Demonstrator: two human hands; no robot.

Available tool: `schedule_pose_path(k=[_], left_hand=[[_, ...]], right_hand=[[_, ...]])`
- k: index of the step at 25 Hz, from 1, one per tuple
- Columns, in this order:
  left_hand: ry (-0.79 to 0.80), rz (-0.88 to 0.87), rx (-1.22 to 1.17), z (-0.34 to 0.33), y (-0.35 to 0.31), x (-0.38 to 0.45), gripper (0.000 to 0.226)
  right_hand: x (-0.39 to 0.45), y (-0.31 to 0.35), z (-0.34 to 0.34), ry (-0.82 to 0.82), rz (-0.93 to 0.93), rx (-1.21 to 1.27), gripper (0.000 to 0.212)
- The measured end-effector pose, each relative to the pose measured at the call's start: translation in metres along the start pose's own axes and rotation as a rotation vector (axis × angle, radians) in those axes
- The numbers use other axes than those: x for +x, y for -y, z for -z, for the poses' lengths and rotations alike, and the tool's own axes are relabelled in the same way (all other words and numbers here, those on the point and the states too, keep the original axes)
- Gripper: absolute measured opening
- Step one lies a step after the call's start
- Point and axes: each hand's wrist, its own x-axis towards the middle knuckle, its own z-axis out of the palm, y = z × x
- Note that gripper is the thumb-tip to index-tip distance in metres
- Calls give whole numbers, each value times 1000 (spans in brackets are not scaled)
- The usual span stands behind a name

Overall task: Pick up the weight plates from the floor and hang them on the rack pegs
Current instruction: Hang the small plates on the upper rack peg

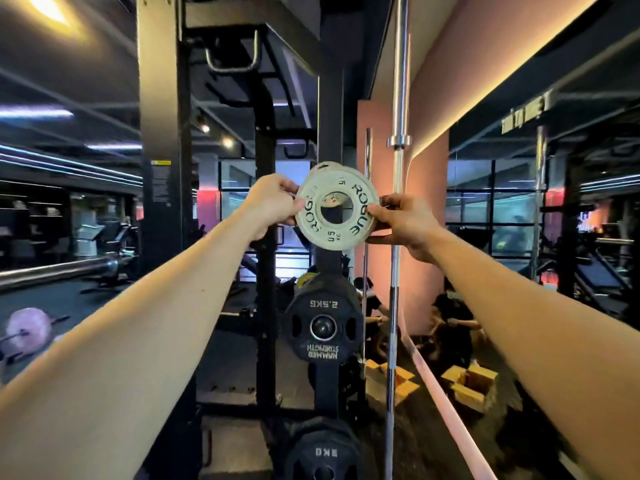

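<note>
Both hands, left hand [268, 206] and right hand [403, 220], pinch the rims of a small pale plate [336, 211] held at the rack upright [330, 109], above a hung 2.5 kg plate [323, 327]; keeping the bore square to the peg (peg end hidden) should seat it cleanly.

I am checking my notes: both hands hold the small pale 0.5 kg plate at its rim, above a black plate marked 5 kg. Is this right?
Not quite. In the head view the black plate directly below the pale plate reads 2.5 kg, not 5 kg. The left hand and right hand do hold its rim.

Bare forearms — no sleeves, no gloves
</note>
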Motion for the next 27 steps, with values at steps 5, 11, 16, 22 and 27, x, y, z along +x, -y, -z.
schedule_pose_path(k=[5,11,16,22,27], left_hand=[[-43,-64,1,28,-23,38,15],[-29,-76,3,35,-11,80,21],[-38,-112,-1,21,4,121,11],[-69,-104,25,-7,32,168,7],[-105,-89,32,-29,53,209,14]], right_hand=[[26,40,-18,-19,91,-71,17],[63,42,-31,-45,92,-123,10],[109,27,-27,-66,133,-180,4],[170,-3,-19,-45,124,-225,21],[217,-28,-15,-51,117,-207,26]])
